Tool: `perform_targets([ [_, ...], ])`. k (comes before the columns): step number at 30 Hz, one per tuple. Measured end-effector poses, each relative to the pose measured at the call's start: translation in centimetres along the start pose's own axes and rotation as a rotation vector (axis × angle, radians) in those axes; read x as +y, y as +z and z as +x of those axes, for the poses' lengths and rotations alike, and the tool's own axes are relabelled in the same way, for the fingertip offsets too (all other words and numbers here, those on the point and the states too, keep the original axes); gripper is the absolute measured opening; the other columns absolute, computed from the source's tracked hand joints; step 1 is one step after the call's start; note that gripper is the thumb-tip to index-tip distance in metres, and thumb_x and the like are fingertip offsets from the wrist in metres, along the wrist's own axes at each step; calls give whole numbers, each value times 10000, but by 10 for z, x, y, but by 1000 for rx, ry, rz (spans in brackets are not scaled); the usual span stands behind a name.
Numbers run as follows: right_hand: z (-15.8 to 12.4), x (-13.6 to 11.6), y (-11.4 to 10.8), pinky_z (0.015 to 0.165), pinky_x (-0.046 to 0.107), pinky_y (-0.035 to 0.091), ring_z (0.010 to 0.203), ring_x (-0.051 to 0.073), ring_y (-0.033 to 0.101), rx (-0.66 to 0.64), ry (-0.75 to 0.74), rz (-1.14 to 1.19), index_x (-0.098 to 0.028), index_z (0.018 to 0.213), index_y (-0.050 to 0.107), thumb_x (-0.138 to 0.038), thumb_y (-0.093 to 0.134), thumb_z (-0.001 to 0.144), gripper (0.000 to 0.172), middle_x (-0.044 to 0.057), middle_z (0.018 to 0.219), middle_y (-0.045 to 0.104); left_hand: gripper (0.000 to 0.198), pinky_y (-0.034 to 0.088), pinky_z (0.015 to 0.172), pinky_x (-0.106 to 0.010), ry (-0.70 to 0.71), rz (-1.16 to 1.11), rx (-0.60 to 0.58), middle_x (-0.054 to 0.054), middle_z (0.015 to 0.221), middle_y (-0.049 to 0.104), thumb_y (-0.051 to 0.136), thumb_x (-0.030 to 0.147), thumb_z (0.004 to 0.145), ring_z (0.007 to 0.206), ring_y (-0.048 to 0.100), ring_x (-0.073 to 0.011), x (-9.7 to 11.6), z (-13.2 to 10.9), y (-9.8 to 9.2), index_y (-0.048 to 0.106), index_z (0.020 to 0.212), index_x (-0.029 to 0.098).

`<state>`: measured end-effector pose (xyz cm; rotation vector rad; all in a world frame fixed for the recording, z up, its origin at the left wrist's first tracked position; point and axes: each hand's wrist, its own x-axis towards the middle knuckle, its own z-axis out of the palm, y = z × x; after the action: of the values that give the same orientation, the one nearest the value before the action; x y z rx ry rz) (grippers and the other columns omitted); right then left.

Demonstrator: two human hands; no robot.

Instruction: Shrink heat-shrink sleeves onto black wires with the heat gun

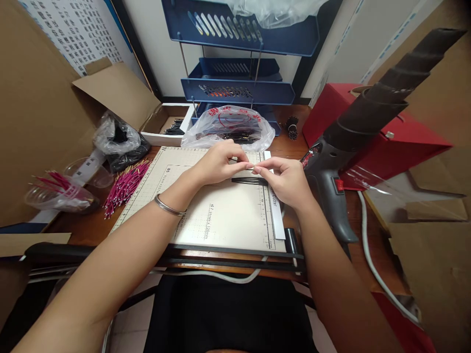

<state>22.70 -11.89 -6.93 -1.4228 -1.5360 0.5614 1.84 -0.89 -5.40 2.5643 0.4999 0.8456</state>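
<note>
My left hand [230, 161] and my right hand [281, 179] meet above the right part of a cream paper cutter board [221, 211]. Thumb and fingertips of both are pinched together, almost touching, on a thin dark strand, mostly hidden by the fingers. Just below the fingertips, several thin black strands [248, 181] lie side by side on the board. A white strip [277, 220] runs along the board's right edge beside my right hand.
A grey heat gun [331, 162] stands right, before a red box [327, 103]. Left lies a bundle of magenta strands [127, 186] near a plastic cup [59, 196]. Behind are a clear bag [230, 125], an open carton [117, 93] and blue trays [239, 90]. A white cable [368, 250] runs right.
</note>
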Motion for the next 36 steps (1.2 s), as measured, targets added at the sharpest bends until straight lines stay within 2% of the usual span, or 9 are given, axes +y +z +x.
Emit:
perform_targets([
  [4,1,1,-1,714,337,439,679,176,609,0,-21,-27,-213,907,884,-380,749,901,215,35,770,797,267,512,918,-377,-44,-16,-5,-41,825,806,741,417,1023,816,686,-197,-1,1,1,845,857,235],
  [11,0,0,-1,698,335,419,628,157,546,-12,-5,-38,-215,880,870,-372,733,909,210,18,693,742,247,508,854,-361,-38,-33,22,-35,781,794,744,412,1018,766,640,-190,0,0,4,872,886,248],
  [22,1,-2,-1,655,322,384,635,152,541,-20,10,17,-197,857,844,-381,719,901,227,39,754,781,269,510,868,-365,-34,-50,-3,-48,811,809,757,412,1007,793,685,-190,-1,1,1,838,833,222],
  [28,1,-1,1,609,310,360,596,136,499,-45,68,86,-176,877,830,-401,727,891,247,58,801,812,261,507,852,-356,-40,-73,17,-46,795,811,768,394,996,786,688,-189,0,2,1,846,822,216],
  [36,1,3,0,644,323,402,641,163,609,-95,90,157,-181,869,810,-437,745,884,265,64,817,813,209,510,863,-346,-36,-88,32,-31,772,803,813,357,969,741,677,-169,2,2,0,864,816,224],
])
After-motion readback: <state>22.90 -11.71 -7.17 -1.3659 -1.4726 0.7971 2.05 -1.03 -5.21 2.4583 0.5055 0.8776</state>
